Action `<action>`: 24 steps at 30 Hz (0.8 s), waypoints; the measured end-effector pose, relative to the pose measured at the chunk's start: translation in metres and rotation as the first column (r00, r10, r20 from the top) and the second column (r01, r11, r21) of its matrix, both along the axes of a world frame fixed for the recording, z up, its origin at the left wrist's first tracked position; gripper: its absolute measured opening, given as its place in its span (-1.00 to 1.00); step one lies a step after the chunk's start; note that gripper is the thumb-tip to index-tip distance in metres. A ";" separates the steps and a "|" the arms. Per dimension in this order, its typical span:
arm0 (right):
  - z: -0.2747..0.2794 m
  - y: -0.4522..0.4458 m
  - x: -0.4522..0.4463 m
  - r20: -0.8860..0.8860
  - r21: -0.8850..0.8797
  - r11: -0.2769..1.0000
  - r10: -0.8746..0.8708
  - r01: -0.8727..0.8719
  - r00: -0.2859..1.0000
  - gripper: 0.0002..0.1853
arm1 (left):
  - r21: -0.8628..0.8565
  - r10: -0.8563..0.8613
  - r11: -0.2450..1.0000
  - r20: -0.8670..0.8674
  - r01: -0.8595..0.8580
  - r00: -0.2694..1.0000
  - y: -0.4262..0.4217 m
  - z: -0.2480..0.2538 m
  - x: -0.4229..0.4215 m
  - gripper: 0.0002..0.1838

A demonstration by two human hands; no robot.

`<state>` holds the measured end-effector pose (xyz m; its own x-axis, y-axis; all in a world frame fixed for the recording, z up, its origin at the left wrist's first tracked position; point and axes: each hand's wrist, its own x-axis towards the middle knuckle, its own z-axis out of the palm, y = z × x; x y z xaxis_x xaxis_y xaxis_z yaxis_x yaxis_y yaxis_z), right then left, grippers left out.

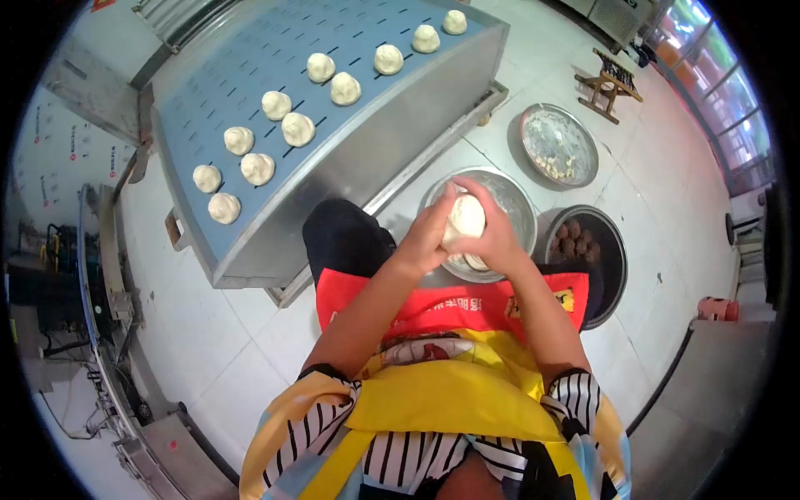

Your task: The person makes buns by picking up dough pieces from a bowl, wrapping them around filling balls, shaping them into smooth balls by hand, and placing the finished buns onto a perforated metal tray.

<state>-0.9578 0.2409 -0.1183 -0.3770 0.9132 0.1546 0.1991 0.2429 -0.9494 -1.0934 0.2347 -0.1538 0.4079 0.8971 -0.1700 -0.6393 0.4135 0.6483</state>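
Note:
Between my two hands is a pale ball of dough (pixel 465 218), held above a metal bowl (pixel 518 200). My left hand (pixel 427 233) wraps the ball from the left. My right hand (pixel 498 236) closes round it from the right, its thumb across the lower front. Part of another pale dough piece (pixel 476 262) shows in the bowl below my hands. To the right, a dark tub (pixel 615 279) holds several brown balls (pixel 575 242), close beside the bowl.
On the left stands a metal table with a slotted blue top (pixel 192 158), bearing several dough balls (pixel 298 129) in rows. A floury basin (pixel 554 125) with small dough scraps sits on the tiled floor beyond the bowl. Farther back is a folding stool (pixel 610 83).

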 end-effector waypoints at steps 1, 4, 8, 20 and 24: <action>0.001 0.002 0.005 0.057 -0.058 0.998 0.008 -0.004 0.998 -0.12 | 0.026 -0.027 0.999 0.092 0.025 0.995 0.003 -0.013 0.003 -0.30; 0.002 -0.002 0.000 0.024 0.148 0.988 -0.058 0.054 0.998 -0.16 | 0.042 0.046 0.998 0.030 -0.048 0.998 -0.002 -0.002 0.002 -0.30; 0.007 -0.003 -0.002 0.003 0.070 0.997 -0.016 0.015 1.000 -0.23 | 0.061 0.023 0.998 -0.032 -0.021 0.999 -0.013 0.018 -0.006 -0.33; -0.001 0.015 -0.028 -0.006 0.079 0.996 -0.042 0.042 0.999 -0.25 | 0.058 0.133 0.989 0.012 -0.133 0.991 -0.005 0.009 -0.017 -0.31; 0.003 0.028 -0.032 0.061 0.066 0.994 0.086 -0.090 0.994 -0.21 | -0.012 0.098 0.995 0.052 -0.098 0.994 0.005 -0.009 -0.028 -0.33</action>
